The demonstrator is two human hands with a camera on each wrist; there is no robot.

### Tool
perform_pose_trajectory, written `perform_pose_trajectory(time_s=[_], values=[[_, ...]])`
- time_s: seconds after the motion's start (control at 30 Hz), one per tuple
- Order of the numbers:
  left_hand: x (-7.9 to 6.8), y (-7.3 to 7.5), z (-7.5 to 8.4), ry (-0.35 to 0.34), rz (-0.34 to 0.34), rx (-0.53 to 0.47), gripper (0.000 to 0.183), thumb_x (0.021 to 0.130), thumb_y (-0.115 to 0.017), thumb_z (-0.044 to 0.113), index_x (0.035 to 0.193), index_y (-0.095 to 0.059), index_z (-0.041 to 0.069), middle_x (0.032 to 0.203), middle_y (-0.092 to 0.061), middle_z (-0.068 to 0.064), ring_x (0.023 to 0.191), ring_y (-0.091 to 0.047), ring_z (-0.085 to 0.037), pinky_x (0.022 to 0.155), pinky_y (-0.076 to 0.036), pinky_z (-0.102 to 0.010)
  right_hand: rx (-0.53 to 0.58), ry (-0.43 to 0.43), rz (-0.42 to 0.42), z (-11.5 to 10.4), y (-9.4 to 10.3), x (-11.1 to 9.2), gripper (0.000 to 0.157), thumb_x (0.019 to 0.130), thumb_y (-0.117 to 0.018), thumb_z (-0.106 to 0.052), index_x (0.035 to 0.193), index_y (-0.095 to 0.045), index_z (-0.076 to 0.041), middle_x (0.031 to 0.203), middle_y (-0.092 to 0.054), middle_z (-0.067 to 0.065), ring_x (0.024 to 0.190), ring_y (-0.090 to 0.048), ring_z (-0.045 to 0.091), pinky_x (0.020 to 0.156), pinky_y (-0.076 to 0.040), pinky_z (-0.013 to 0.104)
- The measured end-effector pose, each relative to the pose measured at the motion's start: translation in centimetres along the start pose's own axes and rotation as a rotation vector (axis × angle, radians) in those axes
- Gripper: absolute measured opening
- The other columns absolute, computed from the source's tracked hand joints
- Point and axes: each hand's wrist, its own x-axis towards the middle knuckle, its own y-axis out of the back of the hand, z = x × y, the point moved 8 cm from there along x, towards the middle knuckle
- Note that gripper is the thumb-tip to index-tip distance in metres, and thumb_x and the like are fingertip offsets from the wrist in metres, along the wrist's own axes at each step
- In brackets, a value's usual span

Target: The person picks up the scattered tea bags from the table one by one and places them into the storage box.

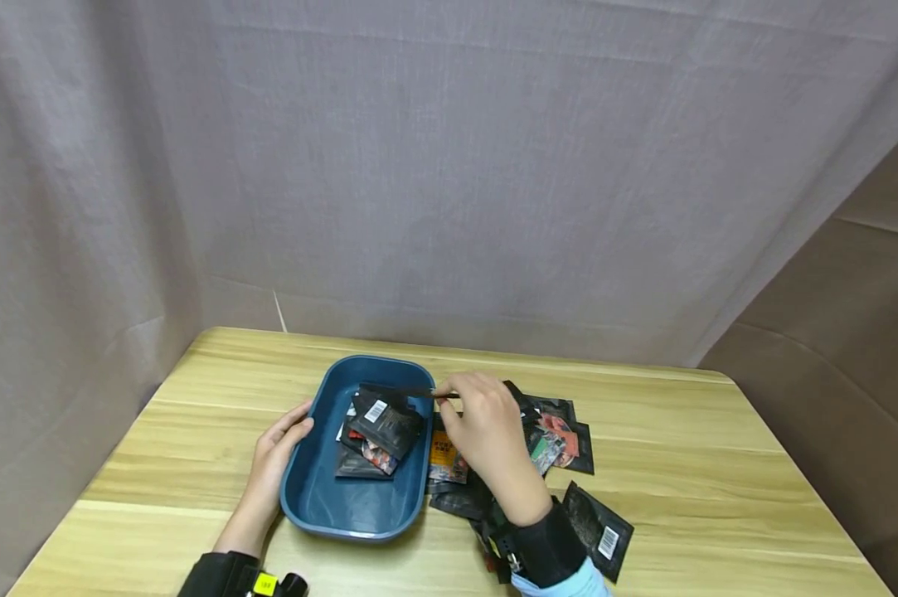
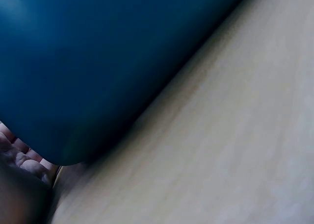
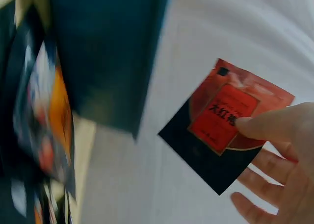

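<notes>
My right hand point(image 1: 483, 419) pinches a tea sachet point(image 3: 223, 123) between thumb and fingers. The sachet is black and red with a red label, and in the head view it shows edge-on above the right rim of a blue plastic tub point(image 1: 344, 502). Inside the tub lies a loose pile of sachets point(image 1: 389, 427), the top one black with a white barcode. My left hand point(image 1: 273, 452) rests against the tub's left side, fingers extended along its outer wall and thumb at the rim. In the left wrist view the tub point(image 2: 98, 62) hides part of those fingers.
More black sachets point(image 1: 449, 464) with coloured prints lie scattered right of the tub, partly under my right forearm. One barcoded sachet point(image 1: 600, 531) lies apart, near the front. A grey cloth point(image 1: 449, 207) hangs behind the wooden table point(image 1: 717, 481).
</notes>
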Motion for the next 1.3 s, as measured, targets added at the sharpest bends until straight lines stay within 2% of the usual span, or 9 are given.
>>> perform_pose_trajectory(time_s=[0.13,0.27,0.43,0.63,0.77,0.97,1.1,1.3], values=[[-0.1,0.1,0.1,-0.012,-0.001,0.002,0.047,0.102,-0.056,0.025,0.143,-0.052,0.004,0.147,-0.049,-0.007,0.118,-0.051,-0.003,0.091,-0.046,-0.017,0.043,0.090,-0.065,-2.3,-2.2,-0.2,0.019,0.082,-0.076,-0.003,0.091,-0.074,-0.019,0.092,-0.072,-0.004,0.097,-0.063,0.018,0.093,-0.048,0.036],[-0.1,0.3,0.2,0.000,0.001,0.021,0.049,0.102,-0.055,0.026,0.144,-0.049,0.003,0.147,-0.048,-0.007,0.120,-0.050,-0.004,0.092,-0.046,-0.016,0.038,0.163,-0.152,-3.7,-4.3,-0.7,0.013,0.085,-0.076,-0.009,0.090,-0.075,-0.021,0.089,-0.072,-0.007,0.095,-0.062,0.016,0.091,-0.047,0.035],[-0.3,0.9,0.3,0.015,-0.006,0.051,0.050,0.104,-0.052,0.028,0.147,-0.046,0.003,0.151,-0.043,-0.009,0.128,-0.043,-0.009,0.092,-0.043,-0.013,-0.017,0.196,-0.243,-4.4,-5.8,-1.2,0.011,0.087,-0.075,-0.011,0.093,-0.078,-0.020,0.092,-0.073,-0.006,0.095,-0.062,0.017,0.090,-0.046,0.035],[-0.4,1.2,0.4,0.027,-0.008,0.055,0.051,0.104,-0.051,0.029,0.148,-0.044,0.004,0.152,-0.041,-0.008,0.132,-0.040,-0.012,0.092,-0.041,-0.011,-0.102,0.219,-0.366,-4.6,-7.1,-1.7,0.015,0.091,-0.073,-0.021,0.105,-0.078,-0.022,0.110,-0.072,-0.004,0.110,-0.059,0.018,0.097,-0.043,0.038],[-0.4,1.2,0.6,0.016,-0.005,0.044,0.050,0.104,-0.052,0.028,0.147,-0.045,0.004,0.151,-0.042,-0.007,0.131,-0.041,-0.011,0.093,-0.041,-0.012,-0.115,0.214,-0.376,-4.3,-7.0,-1.5,0.019,0.092,-0.072,-0.023,0.111,-0.076,-0.020,0.114,-0.071,-0.002,0.115,-0.057,0.019,0.099,-0.042,0.039],[-0.4,0.9,0.7,0.022,-0.009,0.042,0.051,0.104,-0.052,0.028,0.148,-0.045,0.003,0.151,-0.042,-0.008,0.128,-0.043,-0.010,0.092,-0.043,-0.013,-0.030,0.135,-0.310,-1.9,-5.7,-0.9,0.021,0.093,-0.069,-0.012,0.114,-0.073,-0.014,0.113,-0.070,0.002,0.113,-0.059,0.022,0.099,-0.044,0.042],[-0.4,0.7,0.6,0.017,-0.003,0.031,0.050,0.103,-0.052,0.026,0.146,-0.046,0.002,0.149,-0.044,-0.010,0.121,-0.048,-0.006,0.092,-0.044,-0.015,0.000,0.023,-0.305,1.2,-4.7,-0.6,0.026,0.093,-0.063,-0.004,0.117,-0.071,-0.012,0.118,-0.069,0.006,0.115,-0.060,0.027,0.101,-0.043,0.046],[-0.2,0.4,0.6,0.003,-0.008,0.018,0.048,0.103,-0.053,0.024,0.145,-0.047,0.001,0.148,-0.046,-0.011,0.118,-0.053,-0.007,0.091,-0.047,-0.018,0.000,-0.154,-0.302,5.8,-2.8,-0.7,0.029,0.093,-0.067,-0.006,0.122,-0.069,-0.009,0.122,-0.066,0.012,0.117,-0.057,0.034,0.103,-0.041,0.053]])
